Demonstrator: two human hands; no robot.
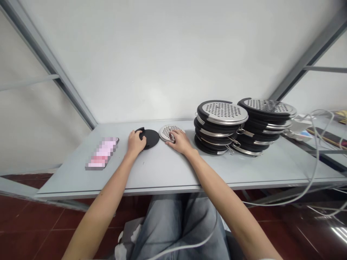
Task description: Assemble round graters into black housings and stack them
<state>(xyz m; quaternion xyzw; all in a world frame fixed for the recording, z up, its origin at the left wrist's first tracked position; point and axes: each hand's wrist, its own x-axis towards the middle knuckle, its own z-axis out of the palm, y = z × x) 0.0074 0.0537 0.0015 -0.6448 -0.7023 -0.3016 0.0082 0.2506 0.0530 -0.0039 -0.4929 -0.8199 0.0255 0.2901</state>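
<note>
My left hand (136,142) grips the left edge of a flat black disc (151,138) with a raised black rim piece, which lies on the grey table. Just to its right, my right hand (179,140) has its fingers curled over the front right edge of a silver perforated disc (166,133). Further right stand two stacks of round black and silver pieces: a nearer stack (221,128) and another stack (264,126) beside it. Both have perforated silver tops, and small metal rings stick out between them.
A phone (104,153) with a blurred screen lies at the left of the table (162,173). White cables (316,155) hang over the right end, near papers. Metal frame posts rise at both sides, before a pale wall.
</note>
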